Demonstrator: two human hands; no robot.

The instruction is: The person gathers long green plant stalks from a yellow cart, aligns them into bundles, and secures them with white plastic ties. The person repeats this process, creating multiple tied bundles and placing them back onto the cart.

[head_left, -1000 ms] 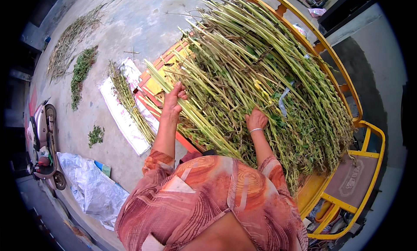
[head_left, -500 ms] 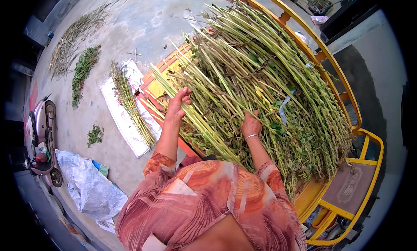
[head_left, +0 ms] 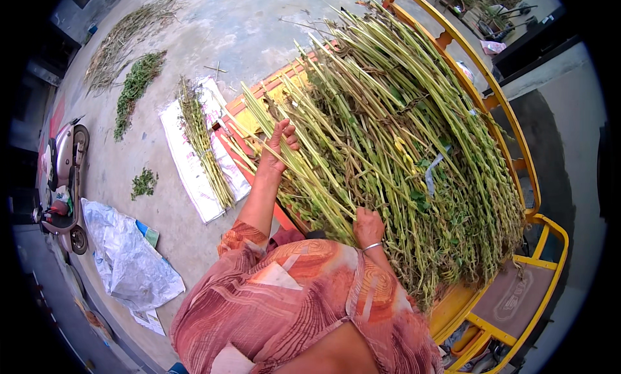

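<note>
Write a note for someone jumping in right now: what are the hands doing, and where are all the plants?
Left hand: grip closed around a few long green stalks, lifted off the heap.
Right hand: pressed on the same stalks' lower end; grip unclear.
Big heap of green stalks with leafy ends: piled on the yellow-framed cart.
Done: one row of stalks lies on the white sack sheet.
Left: nearly the whole heap.

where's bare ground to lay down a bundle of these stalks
Bare concrete lies between the far loose green piles and the cart's heap of stalks. Crowded: the white sack already carries a row of stalks, and crumpled sheeting covers the ground beside the scooter.
</note>
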